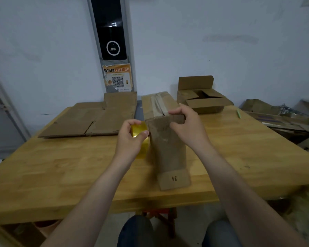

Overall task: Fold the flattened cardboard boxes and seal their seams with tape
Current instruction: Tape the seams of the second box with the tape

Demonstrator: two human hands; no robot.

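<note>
Head camera looks down on a folded cardboard box point(168, 139) standing near the middle of a wooden table point(61, 166), its top face running away from the person and its near face hanging toward the table's front edge. A strip of pale tape point(159, 104) runs along the seam on the top face. A bottom flap at the near end carries the printed number 24 point(174, 178).

The right hand point(184, 122) grips the box's near top edge, fingers curled over the top and thumb pressed on the front face. The left hand point(132, 138) is clenched around a roll of yellowish tape point(139, 132), held just beside the box's left side, touching or nearly touching it; a clear length of tape seems to hang below the hand, though motion blur makes this hard to read.

To the left of the box, flattened cardboard boxes point(96, 120) lie stacked on the table, reaching its far edge. Behind and to the right sits an open box point(203, 100) with its flaps up, also on the table. A small green pen-like object point(238, 114) lies near the right edge.

Beyond the table stands a pale wall with a dark panel point(111, 32) and an orange poster with a QR code point(118, 79) below it. More loose cardboard point(275, 114) is heaped at far right. The person's knees point(137, 230) show beneath the table.
</note>
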